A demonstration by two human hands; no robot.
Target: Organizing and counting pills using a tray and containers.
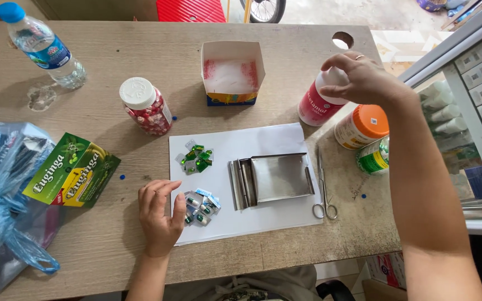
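- Red-and-white pill bottle [320,100] stands upright at the table's right side; right hand [361,78] is clamped over its white cap from above.
- Left hand [160,214] lies flat, fingers loosely apart, on the white paper sheet [252,145], fingertips touching a pile of cut blister pieces [201,203] holding green-white capsules.
- Second pile, green blister pieces [196,158], sits further up the sheet.
- Steel pill-counting tray [271,179] mid-sheet; scissors [323,187] just beside its right edge.
- Orange-capped white bottle [361,126] and green-labelled bottle [374,157] near the held one.
- White-capped jar of red-white pills [146,106], open white carton [232,72], water bottle with blue cap [41,44] across the top.
- Green-yellow boxes [72,171] lean on a blue plastic bag [1,206], left.
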